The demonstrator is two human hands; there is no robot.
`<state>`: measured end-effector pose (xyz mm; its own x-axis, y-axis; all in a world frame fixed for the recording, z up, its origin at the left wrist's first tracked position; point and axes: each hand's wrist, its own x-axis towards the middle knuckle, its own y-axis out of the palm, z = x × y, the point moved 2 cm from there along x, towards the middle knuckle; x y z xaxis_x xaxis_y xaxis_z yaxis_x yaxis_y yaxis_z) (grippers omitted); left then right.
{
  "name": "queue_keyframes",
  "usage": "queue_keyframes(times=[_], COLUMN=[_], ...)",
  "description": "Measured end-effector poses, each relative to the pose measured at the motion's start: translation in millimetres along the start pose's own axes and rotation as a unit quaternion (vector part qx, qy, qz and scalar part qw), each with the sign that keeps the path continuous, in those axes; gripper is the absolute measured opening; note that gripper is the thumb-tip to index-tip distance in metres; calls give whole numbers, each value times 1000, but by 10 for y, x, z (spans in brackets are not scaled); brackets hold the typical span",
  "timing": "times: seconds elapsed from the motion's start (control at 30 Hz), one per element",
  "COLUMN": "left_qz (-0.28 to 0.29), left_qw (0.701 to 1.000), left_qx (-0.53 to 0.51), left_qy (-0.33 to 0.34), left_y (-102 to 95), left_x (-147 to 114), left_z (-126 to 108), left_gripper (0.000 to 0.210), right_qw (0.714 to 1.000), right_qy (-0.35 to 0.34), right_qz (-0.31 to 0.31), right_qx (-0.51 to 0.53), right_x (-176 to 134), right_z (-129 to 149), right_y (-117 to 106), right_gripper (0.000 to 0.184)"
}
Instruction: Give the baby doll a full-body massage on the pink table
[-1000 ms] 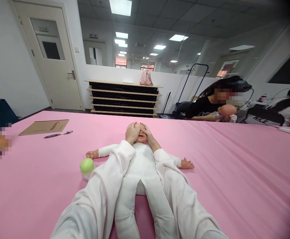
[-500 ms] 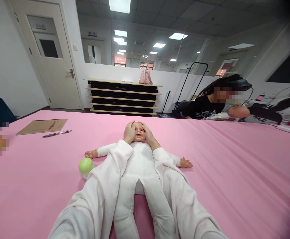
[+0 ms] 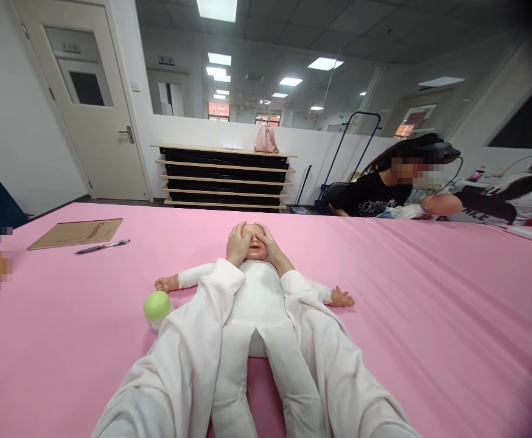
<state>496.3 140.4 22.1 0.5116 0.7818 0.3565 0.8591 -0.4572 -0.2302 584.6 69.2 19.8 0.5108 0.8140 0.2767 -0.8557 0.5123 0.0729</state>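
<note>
A baby doll (image 3: 259, 295) with a white cloth body lies on its back, arms spread and legs toward me. My left hand (image 3: 238, 244) cups the left side of its head, fingers curved round the top and thumb lying over the eye area. On the other side my right hand (image 3: 269, 244) does the same, its thumb reaching in toward the nose. Both thumbs hide the doll's eyes; its mouth shows below them. Beside the doll's left-lying arm, close to my left sleeve, stands a small jar with a green lid (image 3: 157, 307).
The table has a pink cover (image 3: 412, 316). A brown notebook (image 3: 77, 234) and a pen (image 3: 102, 246) lie at the far left. Beyond the table's far edge at right, a person in black (image 3: 371, 194) has another doll (image 3: 442, 205). A slatted rack (image 3: 224, 177) stands behind.
My thumbs have moved inward and down over the doll's eyes, which showed between them before. The fingers stay round the head. The view has shifted slightly.
</note>
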Motion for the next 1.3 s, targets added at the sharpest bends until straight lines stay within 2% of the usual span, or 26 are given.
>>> queue_keyframes(times=[0.2, 0.47, 0.63, 0.8, 1.03, 1.3], left_qz=[-4, -7, -6, -3, -4, -6], left_qw=[1000, 999, 997, 999, 1000, 997], left_qx=[-2, -32, -53, -32, -23, -58], left_qy=[4, -35, -50, -19, -8, -53], left_y=[-28, -8, -12, -26, -22, -15], left_x=[-51, -30, -27, -42, -38, -37], left_z=[-15, -34, -34, -18, 3, -44], left_gripper=[47, 40, 39, 42, 45, 39], right_qw=[999, 998, 999, 1000, 999, 999], right_qy=[-1, 7, 6, 9, 1, 2], right_qz=[9, -52, -31, 8, -7, -46], right_qx=[-46, -22, -12, -22, -47, -21], right_x=[6, 31, 14, -54, -19, 30], right_z=[11, 4, -4, 51, 41, -23], right_y=[-10, 8, 11, 24, 11, 9], right_gripper=[51, 34, 42, 55, 52, 39])
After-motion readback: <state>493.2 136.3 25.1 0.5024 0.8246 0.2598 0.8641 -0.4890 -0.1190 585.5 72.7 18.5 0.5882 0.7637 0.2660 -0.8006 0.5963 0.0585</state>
